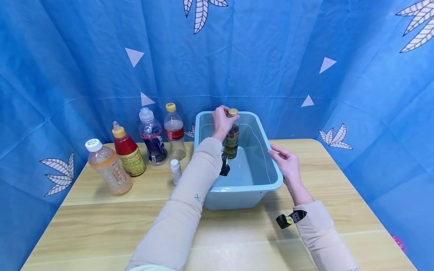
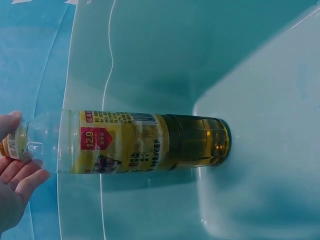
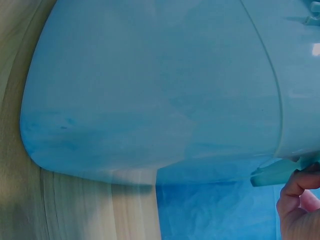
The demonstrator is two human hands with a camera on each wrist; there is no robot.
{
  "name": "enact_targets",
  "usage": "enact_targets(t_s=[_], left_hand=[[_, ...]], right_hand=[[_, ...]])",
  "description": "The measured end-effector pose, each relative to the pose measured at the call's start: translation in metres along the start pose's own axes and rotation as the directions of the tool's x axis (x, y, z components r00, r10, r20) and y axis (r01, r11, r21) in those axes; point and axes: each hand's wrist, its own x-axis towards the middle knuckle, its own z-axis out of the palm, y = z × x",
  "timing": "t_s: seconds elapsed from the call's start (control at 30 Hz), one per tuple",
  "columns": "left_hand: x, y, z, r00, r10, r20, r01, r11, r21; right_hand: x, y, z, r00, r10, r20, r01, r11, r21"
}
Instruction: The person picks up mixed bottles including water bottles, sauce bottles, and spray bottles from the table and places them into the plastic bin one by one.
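Note:
In the head view a light blue plastic bin (image 1: 242, 188) stands on the table. A clear bottle (image 1: 232, 141) with golden liquid, a yellow label and a gold cap is upright inside it, its base at the bin's floor. My left hand (image 1: 223, 122) grips this bottle (image 2: 125, 142) around the neck, just under the cap. In the left wrist view the thumb and fingers of the left hand (image 2: 17, 175) lie on either side of the neck. My right hand (image 1: 286, 163) pinches the bin's right rim; the right wrist view shows curled fingers (image 3: 295, 192) at that rim.
Left of the bin stand an orange-tinted bottle (image 1: 112, 171), a red sauce bottle (image 1: 132, 156), a dark-labelled sports bottle (image 1: 154, 141), a red-labelled bottle (image 1: 175, 135) and a small white-capped bottle (image 1: 176, 171). A blue curtain (image 1: 271, 67) hangs behind the wooden table (image 1: 101, 233).

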Motion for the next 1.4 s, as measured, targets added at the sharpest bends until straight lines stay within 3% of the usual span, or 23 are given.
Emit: enact_targets(t_s=[0.4, 1.4], left_hand=[[-0.001, -0.001, 0.010, 0.999, 0.046, 0.015, -0.047, 0.999, 0.006], [-0.001, 0.006, 0.020, 0.991, 0.025, 0.128, -0.025, 1.000, 0.000]], right_hand=[[-0.001, 0.003, 0.001, 1.000, -0.005, 0.008, 0.005, 1.000, 0.025], [0.000, 0.004, 0.002, 1.000, 0.018, 0.010, -0.018, 0.999, 0.028]])
